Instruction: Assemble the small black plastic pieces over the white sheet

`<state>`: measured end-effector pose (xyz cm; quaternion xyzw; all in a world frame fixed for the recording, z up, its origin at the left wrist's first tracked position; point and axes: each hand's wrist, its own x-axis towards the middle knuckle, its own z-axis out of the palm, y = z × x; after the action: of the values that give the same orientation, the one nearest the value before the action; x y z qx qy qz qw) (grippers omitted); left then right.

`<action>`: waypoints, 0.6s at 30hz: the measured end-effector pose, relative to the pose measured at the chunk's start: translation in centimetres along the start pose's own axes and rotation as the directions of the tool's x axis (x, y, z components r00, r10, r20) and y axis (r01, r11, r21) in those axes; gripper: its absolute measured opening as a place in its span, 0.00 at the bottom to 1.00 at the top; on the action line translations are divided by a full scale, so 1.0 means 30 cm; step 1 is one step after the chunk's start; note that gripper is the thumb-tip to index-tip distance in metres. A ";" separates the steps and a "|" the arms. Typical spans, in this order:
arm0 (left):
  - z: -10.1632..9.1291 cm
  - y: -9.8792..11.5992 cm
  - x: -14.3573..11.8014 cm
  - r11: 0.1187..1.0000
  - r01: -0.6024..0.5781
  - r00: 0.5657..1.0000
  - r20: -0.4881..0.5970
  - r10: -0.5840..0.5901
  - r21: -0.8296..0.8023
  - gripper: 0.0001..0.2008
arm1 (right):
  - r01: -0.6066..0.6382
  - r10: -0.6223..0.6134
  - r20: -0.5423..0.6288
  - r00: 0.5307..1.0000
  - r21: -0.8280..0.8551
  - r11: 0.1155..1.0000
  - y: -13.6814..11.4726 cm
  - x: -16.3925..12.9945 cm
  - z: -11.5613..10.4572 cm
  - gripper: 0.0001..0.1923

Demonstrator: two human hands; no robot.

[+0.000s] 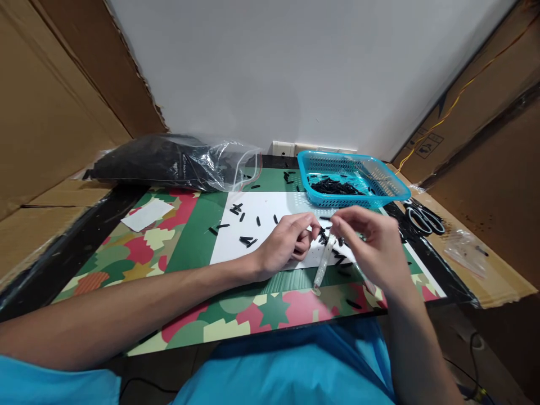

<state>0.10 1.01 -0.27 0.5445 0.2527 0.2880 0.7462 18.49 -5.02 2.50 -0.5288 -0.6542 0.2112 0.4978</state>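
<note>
My left hand (291, 239) is over the white sheet (223, 247), its fingers curled and thumb and forefinger pressed together. Anything in that pinch is too small to make out. Close by on the right, my right hand (373, 244) has its thumb and forefinger drawn together; what they hold is hidden. A narrow whitish, translucent strip (324, 264) runs down from just below the right fingertips toward the table's front edge. I cannot tell whether the hand grips it. Short black rod-like pieces (259, 221) lie scattered on the sheet, several of them beneath and between the hands.
A blue plastic basket (310, 194) at the back right holds a heap of black pieces. At the back left lies a clear bag (169, 163) full of black material. Black-handled scissors (424, 219) and a small plastic bag (464, 253) lie right. Cardboard walls (54, 73) flank the table.
</note>
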 end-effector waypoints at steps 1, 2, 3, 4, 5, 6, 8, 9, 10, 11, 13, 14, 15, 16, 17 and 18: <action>-0.005 0.004 0.002 1.000 0.022 1.000 0.004 -0.022 -0.019 0.19 | 0.054 -0.056 -0.036 0.998 -0.066 0.996 -0.004 0.038 -0.024 0.09; -0.011 0.008 0.005 0.998 0.051 0.999 0.016 -0.051 -0.042 0.19 | 0.084 -0.099 -0.084 0.991 -0.169 0.982 -0.005 0.083 -0.050 0.09; -0.018 0.011 0.007 0.994 0.082 0.996 0.033 -0.080 -0.067 0.19 | 0.101 -0.138 -0.114 0.984 -0.280 0.955 -0.003 0.131 -0.074 0.08; -0.026 0.015 0.009 0.989 0.112 0.993 0.054 -0.107 -0.093 0.20 | 0.098 -0.160 -0.131 0.979 -0.388 0.916 0.001 0.176 -0.095 0.06; -0.033 0.018 0.011 0.983 0.136 0.989 0.068 -0.128 -0.121 0.21 | 0.080 -0.157 -0.124 0.980 -0.477 0.875 0.004 0.216 -0.109 0.06; -0.040 0.022 0.013 0.977 0.154 0.987 0.072 -0.144 -0.149 0.21 | 0.063 -0.145 -0.115 0.983 -0.531 0.845 0.005 0.244 -0.116 0.10; -0.047 0.028 0.016 0.961 0.178 0.984 0.054 -0.171 -0.212 0.22 | 0.099 -0.145 -0.052 0.988 -0.510 0.855 -0.004 0.257 -0.101 0.13; -0.049 0.031 0.016 0.954 0.179 0.984 0.037 -0.176 -0.240 0.22 | 0.145 -0.160 0.001 0.987 -0.432 0.890 -0.015 0.241 -0.081 0.10; -0.049 0.033 0.017 0.950 0.174 0.984 0.017 -0.176 -0.259 0.22 | 0.199 -0.192 0.053 0.980 -0.338 0.920 -0.028 0.212 -0.055 0.08; -0.048 0.034 0.018 0.950 0.159 0.986 0.000 -0.165 -0.270 0.22 | 0.250 -0.226 0.116 0.967 -0.273 0.929 -0.042 0.174 -0.025 0.06; -0.046 0.032 0.021 0.951 0.111 0.991 -0.035 -0.126 -0.289 0.21 | 0.359 -0.298 0.265 0.917 -0.224 0.906 -0.064 0.093 0.036 0.03; -0.046 0.029 0.023 0.949 0.089 0.993 -0.044 -0.107 -0.301 0.21 | 0.405 -0.321 0.323 0.891 -0.242 0.882 -0.069 0.057 0.065 0.02; -0.046 0.026 0.025 0.946 0.073 0.995 -0.043 -0.092 -0.316 0.22 | 0.444 -0.337 0.364 0.868 -0.265 0.856 -0.069 0.027 0.091 0.02; -0.047 0.023 0.026 0.941 0.063 0.996 -0.034 -0.078 -0.333 0.22 | 0.472 -0.351 0.379 0.856 -0.298 0.830 -0.063 0.006 0.115 0.03; -0.048 0.019 0.028 0.937 0.059 0.997 -0.020 -0.070 -0.344 0.23 | 0.484 -0.354 0.384 0.853 -0.328 0.811 -0.055 -0.008 0.136 0.04; -0.048 0.016 0.029 0.936 0.063 0.998 -0.005 -0.069 -0.347 0.23 | 0.488 -0.350 0.389 0.852 -0.351 0.799 -0.045 -0.017 0.153 0.05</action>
<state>-0.36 2.70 -0.28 0.3932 0.2225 0.3074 0.8375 13.81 -4.80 1.47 -0.4278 -0.8546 0.0208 0.2936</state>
